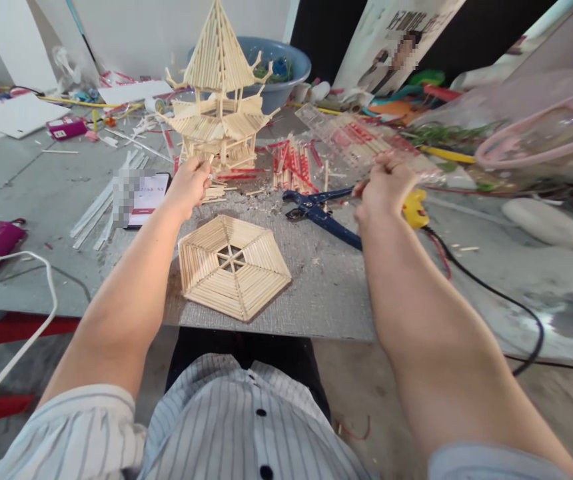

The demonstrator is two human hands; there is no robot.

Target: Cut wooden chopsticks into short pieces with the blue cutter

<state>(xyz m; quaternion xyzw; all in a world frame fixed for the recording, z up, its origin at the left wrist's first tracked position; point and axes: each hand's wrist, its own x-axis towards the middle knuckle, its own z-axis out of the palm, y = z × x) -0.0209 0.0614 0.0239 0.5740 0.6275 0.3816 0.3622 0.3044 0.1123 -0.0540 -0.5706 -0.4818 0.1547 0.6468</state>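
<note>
My left hand [194,183] is closed, with a short wooden stick [211,160] showing at its fingertips, just in front of a pagoda model [221,123] built of thin sticks. My right hand [384,183] has curled fingers at the upper handle of blue pliers [321,213]; the lower handle runs behind my wrist. The pliers' handles are spread and the jaws point left. Between my forearms a flat hexagonal stick panel [261,287] lies on the table, with a spoked opening in its middle.
Red-wrapped stick bundles [291,163] and a clear plastic pack [356,140] lie behind the pliers. A phone [149,197] and white strips [101,207] are at left. A yellow corded tool [416,208] sits beside my right wrist. A blue basin [286,70] stands behind the pagoda.
</note>
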